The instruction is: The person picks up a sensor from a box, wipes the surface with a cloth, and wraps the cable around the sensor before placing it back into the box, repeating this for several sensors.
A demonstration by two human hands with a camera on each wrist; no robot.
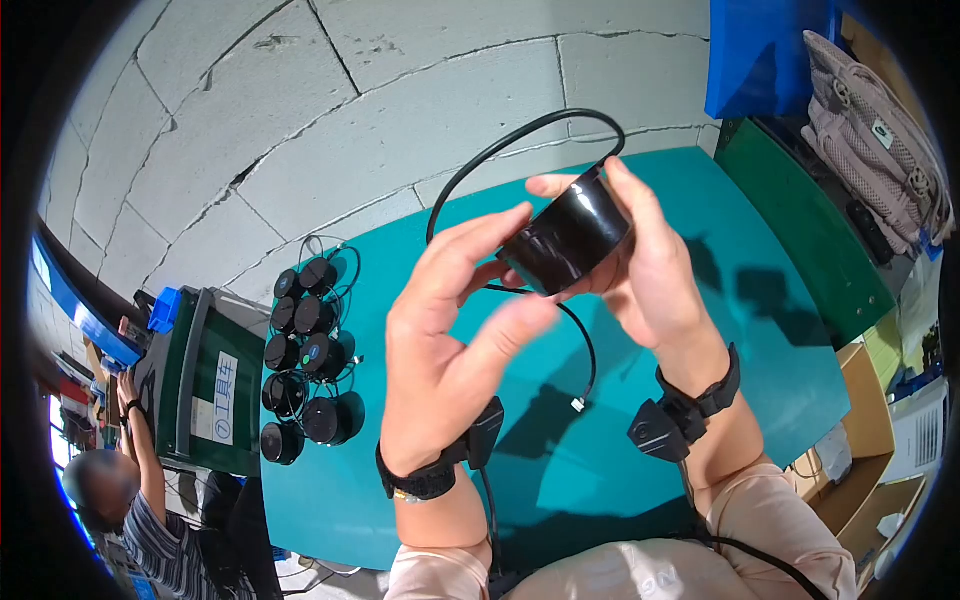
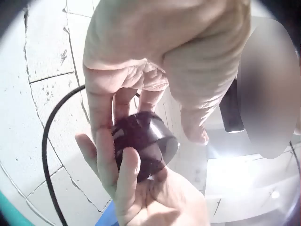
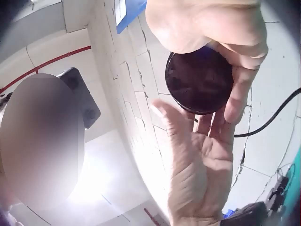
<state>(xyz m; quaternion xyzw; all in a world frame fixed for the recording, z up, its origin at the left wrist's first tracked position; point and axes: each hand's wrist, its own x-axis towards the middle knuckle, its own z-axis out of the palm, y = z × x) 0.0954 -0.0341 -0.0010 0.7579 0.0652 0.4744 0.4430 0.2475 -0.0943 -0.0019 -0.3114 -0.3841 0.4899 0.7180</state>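
A glossy black cylinder [image 1: 568, 236] with a black cable [image 1: 500, 143] is held up over the green table. My right hand [image 1: 655, 260] grips it, fingers and thumb round its side. My left hand [image 1: 440, 330] is at the cylinder's other side, fingertips right at its edge, the thumb standing apart from it. From the left wrist, the cylinder [image 2: 143, 141] appears between both hands, left fingers partly hidden behind it. The right wrist view shows its dark round end face [image 3: 200, 82]. The cable loops behind the hands, and a small white connector [image 1: 579, 404] hangs below them.
Several similar black cylinders [image 1: 325, 420] with coiled cables stand in two columns on the left of the green table [image 1: 640, 500]. A green tool cart [image 1: 215, 390] and another person [image 1: 150, 490] are at left. Cardboard boxes [image 1: 865, 410] stand at right; a block wall [image 1: 450, 70] rises behind.
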